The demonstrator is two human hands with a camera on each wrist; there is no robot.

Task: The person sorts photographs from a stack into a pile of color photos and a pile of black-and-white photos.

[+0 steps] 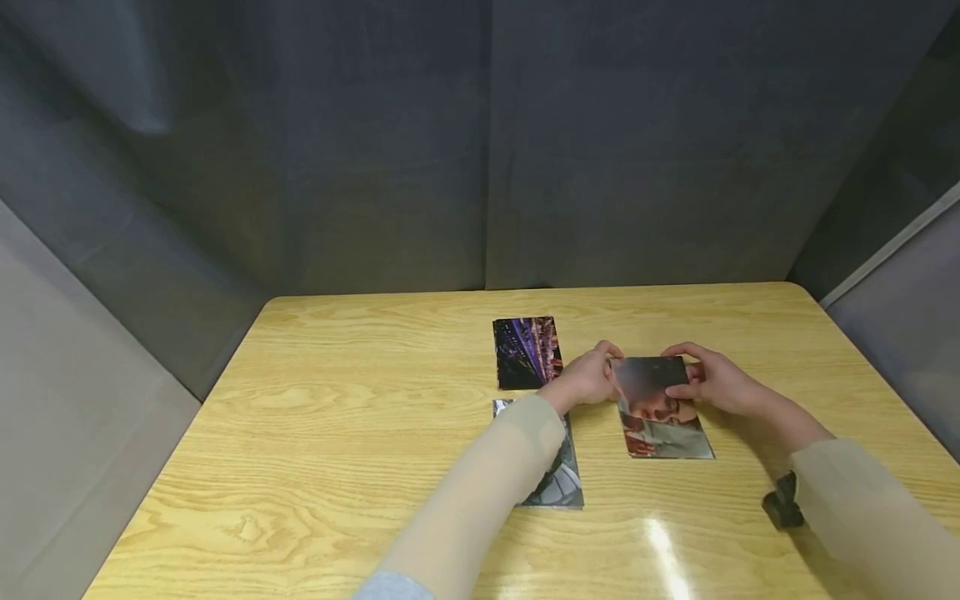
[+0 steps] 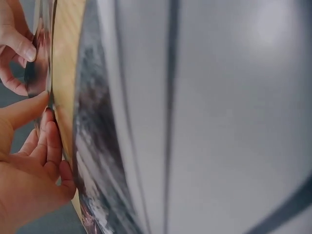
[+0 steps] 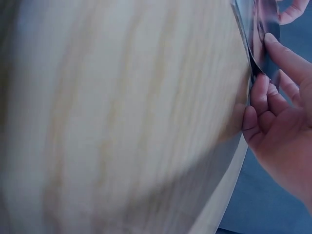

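portrait photo (image 1: 663, 408) | far end lifted, seemingly | left hand (image 1: 588, 379), right hand (image 1: 716, 383) fingers pinching its edges

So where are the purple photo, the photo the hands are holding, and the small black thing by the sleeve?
purple photo (image 1: 527, 352), head view, middle of its print.
held photo (image 1: 663, 425), head view, lower half lying on the table.
small black thing (image 1: 782, 502), head view, its middle.

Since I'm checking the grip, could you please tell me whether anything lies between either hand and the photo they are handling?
Nothing visible does. The left hand and right hand both pinch the far end of the portrait photo directly, its near end resting on the table.
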